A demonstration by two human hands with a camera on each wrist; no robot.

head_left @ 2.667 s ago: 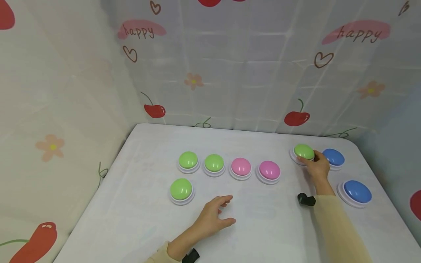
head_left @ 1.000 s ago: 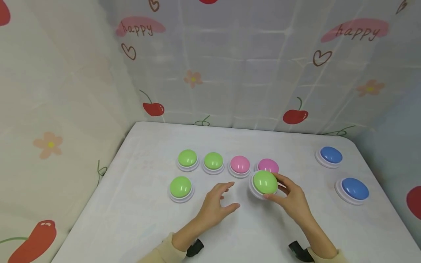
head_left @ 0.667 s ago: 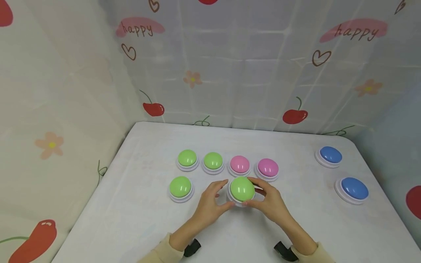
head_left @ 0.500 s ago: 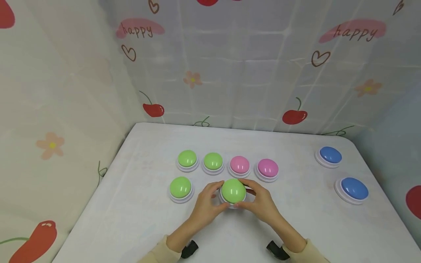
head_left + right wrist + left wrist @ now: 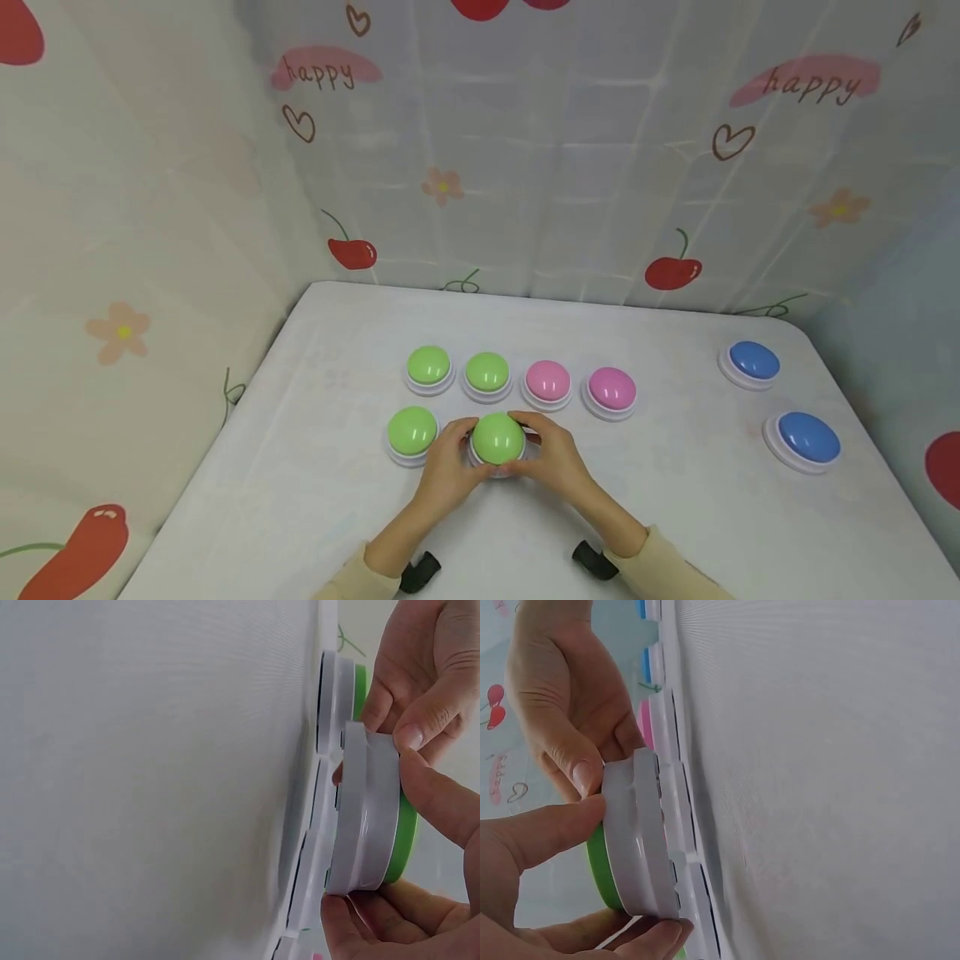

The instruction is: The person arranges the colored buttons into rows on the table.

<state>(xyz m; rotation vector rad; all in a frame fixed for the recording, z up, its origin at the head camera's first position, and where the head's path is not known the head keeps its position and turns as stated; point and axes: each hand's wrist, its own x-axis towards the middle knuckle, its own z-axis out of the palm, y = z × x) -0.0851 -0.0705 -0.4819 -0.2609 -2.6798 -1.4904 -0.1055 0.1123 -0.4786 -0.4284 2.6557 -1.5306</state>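
A green dome button [image 5: 498, 439] on a white base [image 5: 634, 840] is gripped between both hands at the front middle of the white table [image 5: 675, 517]. My left hand [image 5: 452, 458] pinches its left rim and my right hand [image 5: 546, 454] its right rim, fingers curled around the base [image 5: 365, 817]. In the wrist views the base hangs a little off the table surface. Just to its left sits another green button [image 5: 412, 431]. Behind stand two green buttons [image 5: 429, 365] [image 5: 487, 372] and two pink buttons [image 5: 548, 381] [image 5: 612, 388] in a row.
Two blue buttons [image 5: 753, 360] [image 5: 808, 437] sit near the table's right edge. Patterned fabric walls [image 5: 525, 167] close in the back and left sides. Bare table surface lies between the pink and blue buttons.
My right hand carried the green button from the far right toward the front middle. My left hand joined it, and both have moved the button leftward, close to the front green button.
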